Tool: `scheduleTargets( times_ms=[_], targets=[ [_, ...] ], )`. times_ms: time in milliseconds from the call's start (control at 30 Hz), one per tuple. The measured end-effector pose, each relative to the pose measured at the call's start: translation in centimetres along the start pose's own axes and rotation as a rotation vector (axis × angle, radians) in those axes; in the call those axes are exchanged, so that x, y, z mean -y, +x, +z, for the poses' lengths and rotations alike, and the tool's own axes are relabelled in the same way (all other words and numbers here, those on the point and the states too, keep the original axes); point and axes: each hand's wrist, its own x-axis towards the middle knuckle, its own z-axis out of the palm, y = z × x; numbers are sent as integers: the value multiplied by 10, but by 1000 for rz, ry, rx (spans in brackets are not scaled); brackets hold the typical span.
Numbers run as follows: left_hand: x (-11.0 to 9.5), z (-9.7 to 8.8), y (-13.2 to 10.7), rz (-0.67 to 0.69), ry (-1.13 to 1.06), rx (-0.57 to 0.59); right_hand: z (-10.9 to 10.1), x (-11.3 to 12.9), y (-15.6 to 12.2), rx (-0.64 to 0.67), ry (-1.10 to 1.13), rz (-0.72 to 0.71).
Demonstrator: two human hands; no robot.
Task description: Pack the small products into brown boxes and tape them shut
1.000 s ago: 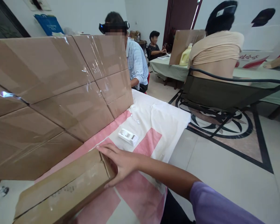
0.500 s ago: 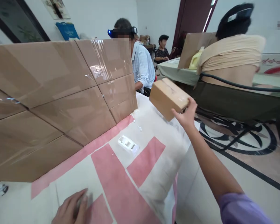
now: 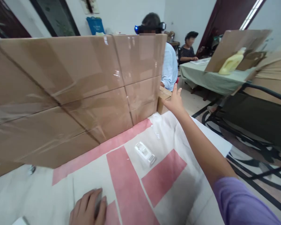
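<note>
My right hand [image 3: 175, 101], its fingers spread, reaches to the small cardboard box [image 3: 162, 107] at the far end of the table. The box stands beside the right end of a wall of taped cardboard boxes [image 3: 93, 109], which partly hides it. Thumb and palm are close to the box; whether they touch it I cannot tell. On the cloth at the lower left rests my left hand [image 3: 89, 209], loosely curved, thumb apart from the fingers, with nothing visible in it. Between the hands lies a small white plastic object [image 3: 145, 153], perhaps a tape dispenser.
A pink-and-white cloth [image 3: 128, 178] covers the table. Behind the boxes sits a person [image 3: 170, 65] wearing a headset. Another person sits farther back. At right are a dark chair [image 3: 262, 115] and a green-covered table with a yellow jug [image 3: 231, 62].
The small box has gone from my right hand's grip in the air to standing beside the box wall. My right fingers have spread off it. The view has turned right.
</note>
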Motion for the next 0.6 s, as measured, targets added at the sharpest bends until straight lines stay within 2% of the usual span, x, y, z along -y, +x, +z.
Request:
scheduleTargets(
  times_ms=[33, 100, 133, 167, 233, 300, 333, 367, 433, 500, 533, 600],
  targets=[
    [-10, -4, 1, -20, -11, -11, 1, 28, -15, -41, 18, -151],
    [-27, -19, 5, -38, -71, 7, 13, 91, -57, -14, 105, -464],
    [-31, -31, 7, -35, -118, 34, 23, 124, -83, 55, 164, -602],
    [-31, -46, 8, 2, -176, 112, 34, 156, -111, 146, 229, -726],
    [-15, -82, 7, 116, -270, 277, 61, 216, -168, 365, 360, -882],
    [22, -121, 6, 179, -307, 341, 92, 266, -220, 619, 454, -936],
    [48, -139, 7, 156, -311, 306, 109, 286, -242, 737, 488, -936],
    [78, -155, 11, 86, -314, 231, 127, 305, -261, 843, 523, -923],
    [144, -183, 25, -148, -359, -15, 167, 339, -291, 981, 626, -868],
    [210, -202, 48, -432, -432, -337, 211, 371, -311, 986, 765, -752],
    [240, -209, 63, -518, -408, -436, 234, 388, -319, 935, 825, -668],
    [290, -219, 95, -619, -340, -556, 278, 418, -330, 795, 875, -500]
  ],
)
